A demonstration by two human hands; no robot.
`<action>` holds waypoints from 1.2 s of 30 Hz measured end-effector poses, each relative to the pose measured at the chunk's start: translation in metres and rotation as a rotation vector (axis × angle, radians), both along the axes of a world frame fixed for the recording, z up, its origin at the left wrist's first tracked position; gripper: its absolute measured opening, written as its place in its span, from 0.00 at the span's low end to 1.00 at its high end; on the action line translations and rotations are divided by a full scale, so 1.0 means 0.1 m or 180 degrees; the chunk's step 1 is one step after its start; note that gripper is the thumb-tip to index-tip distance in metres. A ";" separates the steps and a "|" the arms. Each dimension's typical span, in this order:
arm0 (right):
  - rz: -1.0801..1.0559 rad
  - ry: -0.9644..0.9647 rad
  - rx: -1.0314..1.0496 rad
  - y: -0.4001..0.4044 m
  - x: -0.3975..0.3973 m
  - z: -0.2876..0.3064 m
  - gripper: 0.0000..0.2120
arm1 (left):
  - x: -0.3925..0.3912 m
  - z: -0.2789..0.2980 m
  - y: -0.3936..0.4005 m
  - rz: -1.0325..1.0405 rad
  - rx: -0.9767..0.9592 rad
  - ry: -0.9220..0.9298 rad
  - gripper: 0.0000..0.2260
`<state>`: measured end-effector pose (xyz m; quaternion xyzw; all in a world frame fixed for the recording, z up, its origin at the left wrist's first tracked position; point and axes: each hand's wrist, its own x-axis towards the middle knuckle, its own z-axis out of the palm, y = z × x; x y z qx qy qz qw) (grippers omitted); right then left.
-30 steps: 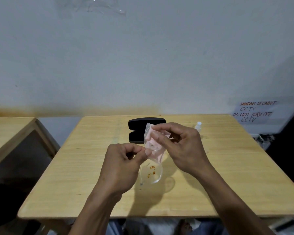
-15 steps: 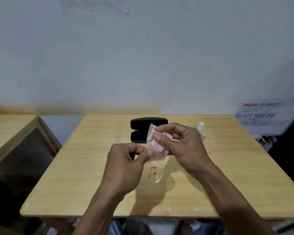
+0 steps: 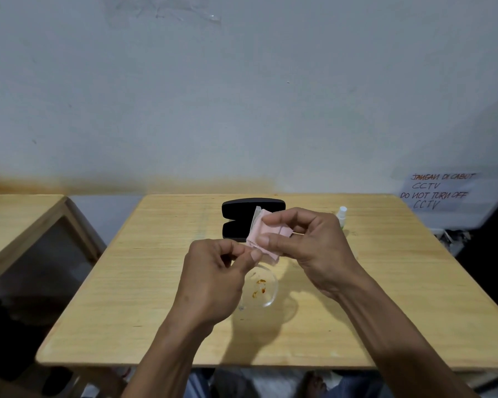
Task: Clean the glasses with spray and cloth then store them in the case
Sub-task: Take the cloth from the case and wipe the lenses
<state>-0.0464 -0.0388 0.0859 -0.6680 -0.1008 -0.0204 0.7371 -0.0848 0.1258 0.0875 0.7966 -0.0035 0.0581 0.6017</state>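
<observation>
Clear-framed glasses (image 3: 261,287) hang above the table's middle, one lens smeared with orange-red spots. My left hand (image 3: 213,278) pinches them at the frame near the bridge. My right hand (image 3: 305,248) pinches a pink cloth (image 3: 260,237) folded over the upper lens, which the cloth hides. Behind the hands an open black case (image 3: 239,216) lies on the wooden table (image 3: 144,282). A small white spray bottle (image 3: 342,215) stands at the back, just right of my right hand.
A second wooden table (image 3: 20,222) stands to the left across a gap. A handwritten CCTV notice (image 3: 437,193) hangs on the wall at the right. The white wall runs right behind the table. My legs show under the front edge.
My right hand has slid the pink cloth slightly along the upper lens, and the view has shifted a little. The left hand keeps the same grip on the glasses.
</observation>
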 end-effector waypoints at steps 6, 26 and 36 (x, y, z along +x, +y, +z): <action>-0.0039 -0.0124 0.0057 -0.05 0.01 0.04 0.07 | 0.01 0.01 -0.01 -0.0228 -0.0013 0.0081 0.05; -0.0372 -0.0122 -0.0078 0.05 0.02 0.06 0.08 | 0.03 0.03 -0.06 -0.0122 0.0797 -0.0172 0.11; -0.0454 -0.0117 0.0035 -0.01 -0.02 -0.01 0.06 | 0.08 0.00 0.00 0.0155 0.0292 -0.0191 0.09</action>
